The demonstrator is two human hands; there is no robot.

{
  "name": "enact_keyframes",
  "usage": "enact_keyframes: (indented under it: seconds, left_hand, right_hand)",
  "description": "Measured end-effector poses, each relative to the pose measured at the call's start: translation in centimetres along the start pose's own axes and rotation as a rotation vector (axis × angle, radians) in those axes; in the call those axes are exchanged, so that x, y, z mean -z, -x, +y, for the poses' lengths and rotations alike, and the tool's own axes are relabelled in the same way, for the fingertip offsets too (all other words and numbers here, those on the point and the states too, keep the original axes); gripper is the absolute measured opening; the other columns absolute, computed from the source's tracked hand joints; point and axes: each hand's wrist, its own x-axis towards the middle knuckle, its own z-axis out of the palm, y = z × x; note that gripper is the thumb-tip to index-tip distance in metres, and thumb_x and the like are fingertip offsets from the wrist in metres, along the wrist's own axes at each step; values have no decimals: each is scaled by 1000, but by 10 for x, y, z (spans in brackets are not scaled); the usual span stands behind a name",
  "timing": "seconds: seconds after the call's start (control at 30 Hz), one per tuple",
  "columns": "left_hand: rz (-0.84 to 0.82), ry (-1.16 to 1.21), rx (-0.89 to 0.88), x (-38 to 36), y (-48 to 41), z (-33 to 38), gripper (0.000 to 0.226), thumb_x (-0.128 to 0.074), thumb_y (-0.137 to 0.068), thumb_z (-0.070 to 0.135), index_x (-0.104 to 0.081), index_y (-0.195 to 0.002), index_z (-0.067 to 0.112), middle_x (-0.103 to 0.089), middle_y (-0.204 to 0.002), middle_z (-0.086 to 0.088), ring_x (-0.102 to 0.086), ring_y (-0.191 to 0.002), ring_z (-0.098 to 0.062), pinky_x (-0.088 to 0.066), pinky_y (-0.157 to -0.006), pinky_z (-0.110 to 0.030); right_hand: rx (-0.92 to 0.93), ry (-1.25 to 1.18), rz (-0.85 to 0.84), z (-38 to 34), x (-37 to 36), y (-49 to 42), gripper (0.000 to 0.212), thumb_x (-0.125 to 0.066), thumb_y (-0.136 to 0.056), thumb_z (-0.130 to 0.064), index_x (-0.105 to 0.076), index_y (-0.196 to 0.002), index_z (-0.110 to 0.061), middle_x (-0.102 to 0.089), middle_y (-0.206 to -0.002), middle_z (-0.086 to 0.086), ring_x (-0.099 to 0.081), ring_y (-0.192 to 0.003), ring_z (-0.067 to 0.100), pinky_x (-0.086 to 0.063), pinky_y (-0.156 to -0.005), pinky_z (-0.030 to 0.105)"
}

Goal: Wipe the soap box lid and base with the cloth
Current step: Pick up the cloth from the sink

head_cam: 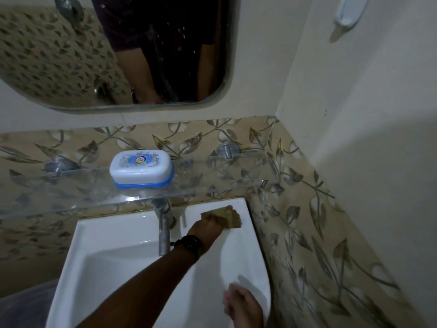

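Observation:
The soap box (pixel 141 169) has a white lid over a blue base and sits closed on the glass shelf (pixel 71 185) above the sink. My left hand (pixel 208 227), with a dark watch on its wrist, grips a brown cloth (pixel 227 215) on the sink's back right corner, well to the right of and below the soap box. Blurred at the bottom, my right hand (pixel 243 304) lies by the sink's front right rim with loose fingers and holds nothing.
A white sink (pixel 113 268) fills the lower middle, with a metal tap (pixel 164 230) at its back under the shelf. A mirror (pixel 118 55) hangs above. Leaf-patterned tiles (pixel 307 233) and the side wall close in on the right.

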Motion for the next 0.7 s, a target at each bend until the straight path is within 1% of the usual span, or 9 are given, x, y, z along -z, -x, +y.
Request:
enact_keyframes:
  seconds: [0.03, 0.1, 0.17, 0.27, 0.37, 0.43, 0.57, 0.63, 0.7]
  left_hand:
    - [10, -10, -7, 2, 7, 2, 58, -37, -98, -5, -23, -155, 1, -38, -155, -25, -48, -134, -43, -52, -100, -50]
    - [58, -1, -11, 2, 30, 7, 54, -38, -96, -7, -33, -150, 1, -46, -150, -24, -53, -130, -41, -55, -96, -48]
    - [-2, -11, -19, -3, 57, 12, 51, -37, -96, -5, -40, -146, 2, -51, -146, -22, -56, -127, -39, -56, -94, -46]
    - [51, 65, -33, -11, 110, 19, 47, -49, -94, 5, -50, -141, 4, -58, -138, -17, -64, -120, -35, -62, -83, -44]
    - [136, 71, -178, -17, 159, 20, 39, -75, -69, 9, -77, -108, 9, -79, -104, -9, -77, -94, -20, -63, -62, -26]
    - [198, 154, -136, -17, 189, 16, 31, -84, -69, 16, -82, -100, 16, -81, -104, -3, -77, -93, -13, -60, -59, -20]
    - [425, 362, 188, -18, 251, 14, 54, -98, -52, 19, -82, -103, 20, -79, -111, -1, -75, -102, -13, -60, -81, -21]
    - [671, 694, 479, -18, 290, 21, 53, -86, -67, 2, -77, -115, 21, -74, -124, -4, -70, -112, -12, -56, -92, -22]
    - [844, 1222, 935, -10, 321, 24, 45, -67, -86, -2, -70, -120, 28, -70, -129, -5, -68, -106, -6, -55, -84, -16]
  right_hand:
    - [31, 96, -66, 9, -13, 19, 13, -65, -89, -6, -62, -101, -3, -65, -88, 21, -61, -79, 32, -55, -72, 30]
    - [-89, -14, -133, -3, -38, 22, 24, -61, -93, -21, -59, -112, -7, -61, -107, 18, -59, -104, 32, -47, -98, 41]
    - [-156, -71, -168, -5, -51, 18, 38, -59, -93, -34, -56, -121, -8, -58, -119, 19, -55, -117, 34, -41, -106, 43]
    - [-200, -113, -242, 1, -60, 17, 57, -67, -83, -43, -63, -120, -1, -67, -118, 21, -61, -114, 34, -47, -100, 43]
    - [-188, -65, -260, 21, -58, 31, 47, -68, -84, -33, -65, -120, -4, -68, -117, 18, -63, -111, 34, -52, -89, 41]
    - [-176, 19, -239, 40, -55, 45, 36, -66, -87, -22, -65, -119, -5, -69, -111, 19, -65, -103, 34, -52, -83, 40]
    - [-206, 41, -265, 73, -64, 86, 36, -55, -89, 3, -60, -124, -6, -65, -112, 18, -61, -105, 35, -47, -92, 48]
    - [-230, 99, -336, 94, -69, 110, 35, -55, -88, 4, -61, -121, -4, -67, -111, 19, -62, -105, 35, -51, -87, 45]
    - [-236, 236, -411, 119, -78, 130, 37, -53, -90, 6, -58, -125, -3, -65, -114, 18, -63, -94, 29, -52, -80, 40]
